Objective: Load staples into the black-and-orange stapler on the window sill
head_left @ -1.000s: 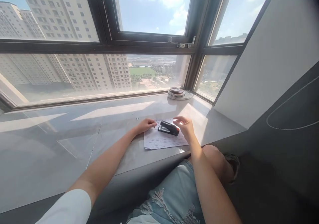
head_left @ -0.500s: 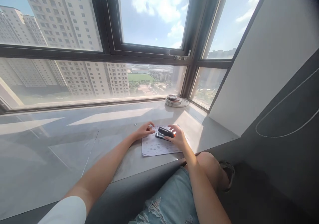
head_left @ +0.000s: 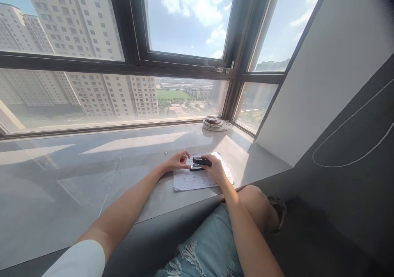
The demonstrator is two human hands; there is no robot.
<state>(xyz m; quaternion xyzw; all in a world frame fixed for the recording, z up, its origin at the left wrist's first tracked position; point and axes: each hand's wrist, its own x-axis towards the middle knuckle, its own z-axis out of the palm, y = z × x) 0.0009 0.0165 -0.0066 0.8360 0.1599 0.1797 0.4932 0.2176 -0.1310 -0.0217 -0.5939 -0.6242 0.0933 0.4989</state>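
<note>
A black stapler [head_left: 199, 162] lies on a printed sheet of paper [head_left: 197, 179] on the grey window ledge [head_left: 92, 178]. My right hand [head_left: 214, 169] is wrapped over the stapler's rear end, fingers closed on it. My left hand [head_left: 177, 161] rests on the paper's upper left corner with its fingers curled, pinching the corner just in front of the stapler's mouth.
A stack of round plates [head_left: 216, 124] sits in the ledge's far right corner by the window frame [head_left: 234, 72]. A tiny staple-like speck [head_left: 166, 152] lies left of the paper. My knee in torn denim shorts [head_left: 215, 244] is below the ledge's front edge.
My right hand came down from hovering over the stapler and closed on it, sliding it left toward the paper's corner. My left hand stayed on the corner.
</note>
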